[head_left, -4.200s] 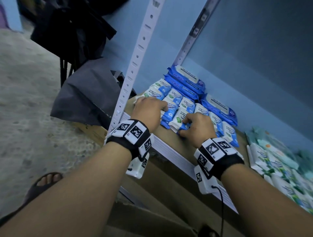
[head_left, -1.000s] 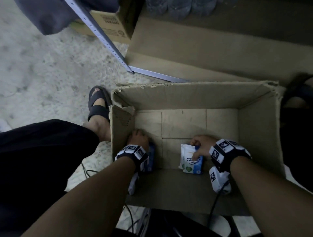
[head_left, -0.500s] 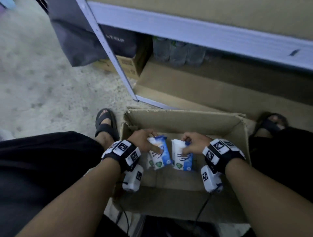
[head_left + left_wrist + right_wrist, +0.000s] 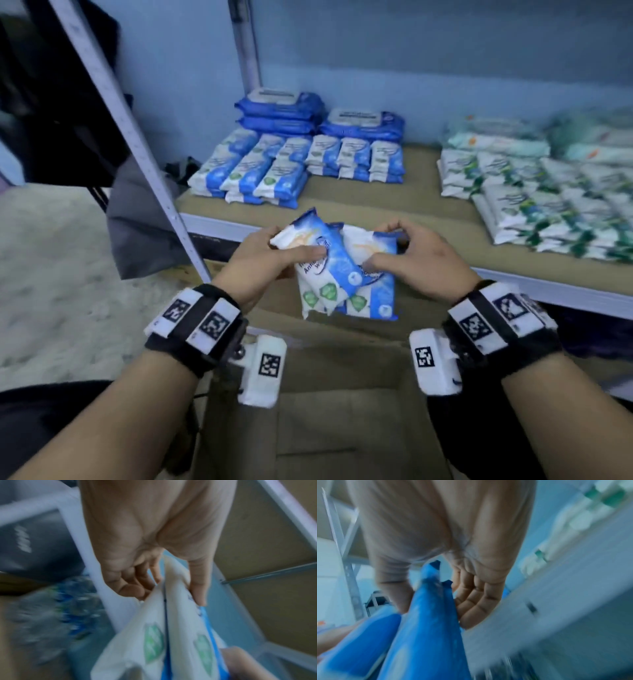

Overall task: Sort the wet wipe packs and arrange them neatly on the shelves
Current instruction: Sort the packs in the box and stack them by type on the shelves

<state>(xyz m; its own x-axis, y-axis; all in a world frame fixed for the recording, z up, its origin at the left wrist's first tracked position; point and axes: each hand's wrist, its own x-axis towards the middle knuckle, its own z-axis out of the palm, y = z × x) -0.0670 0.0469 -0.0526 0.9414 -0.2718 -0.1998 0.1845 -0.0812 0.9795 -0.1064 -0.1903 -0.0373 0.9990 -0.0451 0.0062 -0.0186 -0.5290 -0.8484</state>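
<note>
We note left hand [image 4: 263,260] & right hand [image 4: 416,260] both pinching soft blue-and-white plastic wipe packs [image 4: 342,270], approx. four, bunched, prob. for blue stacks [image 4: 274,171] on brown shelf board [image 4: 387,202].

Left hand [image 4: 154,536] pinching two white-and-blue wipe packs [image 4: 171,635], thumb on top.

Two hands [image 4: 263,263], three large blue packs [image 4: 281,102], one cardboard box [image 4: 342,411]
</note>
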